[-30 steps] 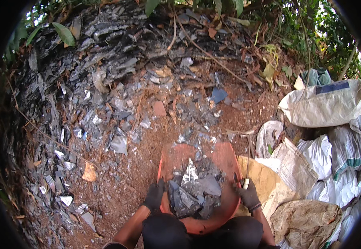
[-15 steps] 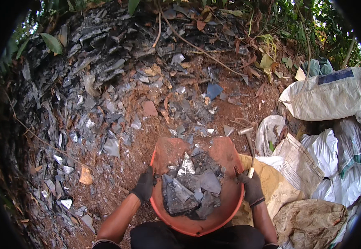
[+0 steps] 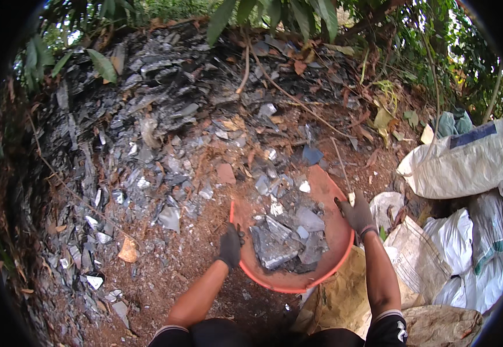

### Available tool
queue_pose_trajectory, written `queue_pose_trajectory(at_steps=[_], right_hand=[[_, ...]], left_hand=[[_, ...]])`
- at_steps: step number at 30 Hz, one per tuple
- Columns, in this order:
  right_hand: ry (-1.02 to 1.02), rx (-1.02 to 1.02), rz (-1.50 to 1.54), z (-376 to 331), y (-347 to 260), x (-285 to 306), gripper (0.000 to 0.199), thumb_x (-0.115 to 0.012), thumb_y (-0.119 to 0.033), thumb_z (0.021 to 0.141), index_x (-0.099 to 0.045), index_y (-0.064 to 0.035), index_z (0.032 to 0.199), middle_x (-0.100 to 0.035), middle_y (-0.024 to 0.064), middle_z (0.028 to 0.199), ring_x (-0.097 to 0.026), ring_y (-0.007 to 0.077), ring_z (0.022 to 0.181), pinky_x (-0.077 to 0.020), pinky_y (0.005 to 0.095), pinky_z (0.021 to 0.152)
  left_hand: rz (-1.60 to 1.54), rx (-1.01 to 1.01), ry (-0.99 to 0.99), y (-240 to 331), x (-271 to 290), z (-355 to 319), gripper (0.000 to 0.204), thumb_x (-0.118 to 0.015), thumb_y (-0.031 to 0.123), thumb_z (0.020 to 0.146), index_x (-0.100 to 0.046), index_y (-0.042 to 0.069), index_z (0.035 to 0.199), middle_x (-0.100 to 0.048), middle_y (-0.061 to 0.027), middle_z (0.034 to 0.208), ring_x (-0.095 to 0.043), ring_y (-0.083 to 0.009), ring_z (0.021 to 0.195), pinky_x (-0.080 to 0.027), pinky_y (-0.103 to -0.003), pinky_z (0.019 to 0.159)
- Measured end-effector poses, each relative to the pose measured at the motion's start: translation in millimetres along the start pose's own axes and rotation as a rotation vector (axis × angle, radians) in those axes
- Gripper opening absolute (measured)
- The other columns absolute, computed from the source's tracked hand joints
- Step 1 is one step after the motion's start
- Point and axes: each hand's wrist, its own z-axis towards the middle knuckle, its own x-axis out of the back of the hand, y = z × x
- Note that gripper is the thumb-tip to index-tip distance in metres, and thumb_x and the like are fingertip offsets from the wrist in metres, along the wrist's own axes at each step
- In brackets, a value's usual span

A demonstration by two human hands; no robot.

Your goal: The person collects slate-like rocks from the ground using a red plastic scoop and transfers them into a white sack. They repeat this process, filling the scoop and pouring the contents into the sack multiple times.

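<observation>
An orange round basin (image 3: 333, 273) is held out in front of me above reddish soil. It carries a heap of grey flat shards (image 3: 283, 240), some pale and shiny. My left hand (image 3: 230, 244), in a dark glove, grips the basin's left rim. My right hand (image 3: 355, 213), also in a dark glove, grips the right rim. Both bare forearms come up from the lower edge.
A big mound of dark grey shards and scraps (image 3: 153, 115) covers the slope at the left and back. White woven sacks (image 3: 465, 162) lie at the right, with brown sacks (image 3: 344, 295) under the basin. Branches and leaves (image 3: 298, 17) hang above.
The basin with its shards has been lifted up and away from my body, toward the mound. Both hands stay on its rim.
</observation>
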Motion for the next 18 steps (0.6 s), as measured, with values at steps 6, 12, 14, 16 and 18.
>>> queue_pose_trajectory(at_steps=[6,12,14,16,18], right_hand=[[0.174,0.213,-0.158,8.7,-87.8,-5.3,0.034,-0.060,-0.033,0.094,-0.056,-0.0012,0.106,-0.067,0.0255,0.094,-0.065,0.0478,0.086,-0.0500,0.0558,0.075],[0.094,0.739,-0.272,50.9,-232.9,-71.4,0.025,-0.054,-0.024,0.095,-0.064,-0.0038,0.105,-0.071,0.0213,0.087,-0.071,0.0380,0.082,-0.0553,0.0480,0.069],[0.092,0.816,-0.377,69.2,-272.9,-104.4,0.022,-0.054,-0.021,0.094,-0.065,-0.0048,0.103,-0.072,0.0198,0.088,-0.072,0.0369,0.084,-0.0557,0.0486,0.069],[0.044,0.814,-0.505,86.2,-286.6,-119.9,0.021,-0.053,-0.019,0.094,-0.067,-0.0053,0.102,-0.073,0.0193,0.089,-0.073,0.0366,0.086,-0.0560,0.0492,0.069],[-0.090,0.722,-0.643,96.4,-271.0,-133.6,0.020,-0.053,-0.017,0.094,-0.068,-0.0052,0.101,-0.073,0.0199,0.090,-0.073,0.0371,0.087,-0.0561,0.0498,0.070]], left_hand=[[0.540,-0.414,0.141,73.4,6.8,-39.1,0.055,-0.069,0.037,0.091,-0.055,-0.007,0.122,-0.064,-0.0247,0.106,-0.062,-0.0350,0.097,-0.048,-0.046,0.087],[0.892,-0.853,0.746,142.2,68.3,31.3,0.097,-0.076,0.047,0.079,-0.033,-0.007,0.147,-0.042,-0.0287,0.146,-0.043,-0.0464,0.132,-0.033,-0.056,0.110],[0.971,-0.612,0.741,165.0,75.1,52.6,0.107,-0.073,0.058,0.078,-0.027,-0.005,0.153,-0.033,-0.0279,0.155,-0.034,-0.0469,0.141,-0.026,-0.057,0.116],[1.073,-0.340,0.606,187.8,74.1,66.5,0.114,-0.067,0.067,0.079,-0.021,-0.002,0.157,-0.022,-0.0264,0.162,-0.022,-0.0465,0.149,-0.019,-0.055,0.121],[0.991,-0.274,0.458,190.2,80.0,70.7,0.114,-0.062,0.072,0.081,-0.018,0.001,0.159,-0.017,-0.0247,0.165,-0.017,-0.0416,0.152,-0.017,-0.055,0.122]])
